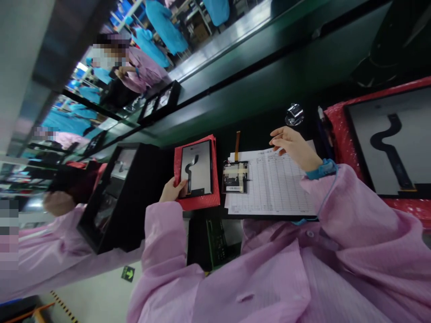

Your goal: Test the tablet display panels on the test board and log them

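Left grip [171,190] is closed on the left edge of the panel [204,168], toward its near corner, thumb lapping over onto the face; fingers underneath are hidden, so can't tell how far they reach. Panel lies face-flat just right of that grip, on red bubble wrap [198,202], which sticks out around it. Dark flex cable [188,172] snakes over the panel right beside my thumb. My read: panel is light, thin and stiff, probably brittle, slick on the face; the wrap is soft and will slide or crumple. Best hold is flat at opposite edges, wrap included for support, no squeeze mid-face, no twist. Cable looks limp and easy to crease, so thumb stays off it, and it's no handle. Further right of left grip: small board [235,177] with an orange strip [237,146] pointing away from me; rim hold only, strip likely tears if tugged. Then printed sheets [276,193], with right grip [292,146] over their far side, released, fingers loosely bent, nothing visible in it. Clear shiny piece [295,114] is just beyond that grip; a bigger panel [424,139] is out to its right, on more red wrap [336,130].
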`<state>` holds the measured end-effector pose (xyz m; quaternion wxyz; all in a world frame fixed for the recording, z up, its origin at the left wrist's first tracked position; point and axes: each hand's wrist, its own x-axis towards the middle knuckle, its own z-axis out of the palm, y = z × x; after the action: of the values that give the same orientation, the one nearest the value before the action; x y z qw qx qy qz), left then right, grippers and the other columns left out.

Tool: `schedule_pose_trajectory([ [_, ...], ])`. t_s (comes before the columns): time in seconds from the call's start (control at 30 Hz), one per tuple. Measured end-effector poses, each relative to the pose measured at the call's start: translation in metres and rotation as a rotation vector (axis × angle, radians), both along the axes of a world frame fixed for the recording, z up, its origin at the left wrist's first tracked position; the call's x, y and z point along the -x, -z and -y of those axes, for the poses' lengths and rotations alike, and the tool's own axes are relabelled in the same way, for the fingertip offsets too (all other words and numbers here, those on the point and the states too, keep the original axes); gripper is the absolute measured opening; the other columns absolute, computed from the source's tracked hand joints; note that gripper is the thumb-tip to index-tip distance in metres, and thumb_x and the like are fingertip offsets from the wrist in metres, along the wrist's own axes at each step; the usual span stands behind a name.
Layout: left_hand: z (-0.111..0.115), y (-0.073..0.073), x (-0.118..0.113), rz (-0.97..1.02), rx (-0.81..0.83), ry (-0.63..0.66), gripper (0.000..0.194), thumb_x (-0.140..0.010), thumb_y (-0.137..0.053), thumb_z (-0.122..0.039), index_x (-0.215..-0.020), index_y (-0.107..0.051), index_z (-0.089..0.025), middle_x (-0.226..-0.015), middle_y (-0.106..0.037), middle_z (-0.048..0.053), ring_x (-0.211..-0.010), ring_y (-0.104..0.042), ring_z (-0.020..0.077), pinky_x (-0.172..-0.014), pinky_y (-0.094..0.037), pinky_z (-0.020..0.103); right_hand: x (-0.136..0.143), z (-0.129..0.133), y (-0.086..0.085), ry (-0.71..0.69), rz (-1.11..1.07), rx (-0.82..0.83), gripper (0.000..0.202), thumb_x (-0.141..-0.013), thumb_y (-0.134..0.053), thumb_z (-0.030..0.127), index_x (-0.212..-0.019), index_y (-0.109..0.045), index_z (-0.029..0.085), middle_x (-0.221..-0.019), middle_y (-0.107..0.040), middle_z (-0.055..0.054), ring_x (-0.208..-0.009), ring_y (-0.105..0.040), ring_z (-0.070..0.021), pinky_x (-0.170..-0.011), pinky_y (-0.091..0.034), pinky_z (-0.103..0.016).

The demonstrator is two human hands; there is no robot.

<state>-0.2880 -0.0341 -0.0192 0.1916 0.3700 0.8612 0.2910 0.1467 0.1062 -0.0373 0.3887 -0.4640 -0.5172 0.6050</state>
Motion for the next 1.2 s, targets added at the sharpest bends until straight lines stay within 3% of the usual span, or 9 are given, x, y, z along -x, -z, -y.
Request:
schedule_pose_trajectory([
  [0.13,0.004,-0.006,-0.022,-0.449,-0.038,0.045,0.033,-0.075,-0.076,-0.031,-0.104,-0.068,-0.017,-0.117,-0.059,0.013,-0.123,-0.053,0.0343,-0.113,-0.039,0.052,0.001,0.003,0.003,-0.125,0.371,-0.147,0.015,-0.093,-0.053,0.016,-0.107,-0.058,0.017,-0.091,-0.066,-0.006,-0.078,-0.063,-0.0151,-0.063,-0.05,-0.026],
  [0.23,0.004,-0.01,-0.068,-0.684,-0.166,0.235,0.03,-0.086,-0.064,-0.036,-0.109,-0.069,-0.017,-0.112,-0.062,0.013,-0.106,-0.062,0.029,-0.106,-0.047,0.049,0.006,0.007,0.008,-0.202,0.615,-0.301,0.016,-0.093,-0.054,0.015,-0.107,-0.06,0.015,-0.098,-0.069,-0.008,-0.083,-0.064,-0.0178,-0.072,-0.05,-0.03],
  [0.4,-0.009,0.006,-0.186,-0.262,-0.255,0.773,0.026,-0.095,-0.056,-0.038,-0.108,-0.07,-0.02,-0.089,-0.072,0.005,-0.075,-0.066,0.0172,-0.077,-0.057,0.031,0.009,0.034,0.007,-0.2,0.776,-0.45,0.019,-0.091,-0.054,0.009,-0.107,-0.064,0.013,-0.112,-0.069,-0.012,-0.105,-0.06,-0.0241,-0.093,-0.046,-0.036],
  [0.5,-0.015,0.023,-0.253,-0.062,-0.223,0.926,0.018,-0.095,-0.055,-0.03,-0.097,-0.07,-0.021,-0.086,-0.075,0.005,-0.074,-0.068,0.0158,-0.075,-0.056,0.029,-0.009,0.074,0.004,-0.114,0.884,-0.498,0.03,-0.093,-0.047,0.007,-0.117,-0.064,0.012,-0.123,-0.065,-0.016,-0.119,-0.053,-0.0307,-0.1,-0.042,-0.043],
  [0.57,-0.016,0.032,-0.29,0.07,-0.216,0.944,0.016,-0.095,-0.055,-0.027,-0.09,-0.069,-0.021,-0.084,-0.075,0.004,-0.073,-0.068,0.016,-0.073,-0.055,0.029,-0.028,0.108,0.004,0.032,0.981,-0.49,0.037,-0.095,-0.042,0.007,-0.128,-0.06,0.01,-0.128,-0.062,-0.02,-0.121,-0.05,-0.0346,-0.099,-0.04,-0.049],
  [0.67,-0.015,0.042,-0.331,0.343,-0.191,0.913,0.013,-0.094,-0.058,-0.025,-0.091,-0.07,-0.021,-0.085,-0.075,0.005,-0.075,-0.07,0.017,-0.076,-0.056,0.031,-0.062,0.155,0.01,0.467,1.289,-0.518,0.03,-0.097,-0.051,0.017,-0.125,-0.06,0.015,-0.122,-0.063,-0.018,-0.111,-0.053,-0.0357,-0.09,-0.043,-0.048],
  [0.73,-0.012,0.046,-0.352,0.528,-0.173,0.867,0.011,-0.093,-0.063,-0.027,-0.096,-0.072,-0.022,-0.089,-0.075,0.006,-0.08,-0.071,0.0182,-0.078,-0.056,0.032,-0.082,0.176,0.018,0.568,1.397,-0.494,0.024,-0.095,-0.057,0.023,-0.118,-0.062,0.015,-0.118,-0.063,-0.019,-0.105,-0.054,-0.0365,-0.084,-0.043,-0.047],
  [0.97,-0.011,0.056,-0.398,0.938,-0.122,0.848,0.035,-0.092,-0.072,-0.041,-0.121,-0.068,-0.022,-0.115,-0.072,0.011,-0.103,-0.069,0.0211,-0.089,-0.056,0.035,-0.118,0.188,0.039,0.721,1.248,-0.561,0.016,-0.1,-0.053,0.027,-0.097,-0.068,0.022,-0.092,-0.074,-0.009,-0.089,-0.065,-0.0279,-0.082,-0.043,-0.044],
  [1.2,-0.03,0.056,-0.425,1.195,-0.05,0.74,0.049,-0.089,-0.073,-0.048,-0.127,-0.059,-0.02,-0.099,-0.068,0.005,-0.088,-0.065,0.0167,-0.087,-0.054,0.035,-0.118,0.187,0.021,0.587,0.967,-0.817,0.012,-0.098,-0.058,0.019,-0.094,-0.068,0.023,-0.09,-0.079,-0.002,-0.083,-0.069,-0.0208,-0.082,-0.047,-0.038],
])
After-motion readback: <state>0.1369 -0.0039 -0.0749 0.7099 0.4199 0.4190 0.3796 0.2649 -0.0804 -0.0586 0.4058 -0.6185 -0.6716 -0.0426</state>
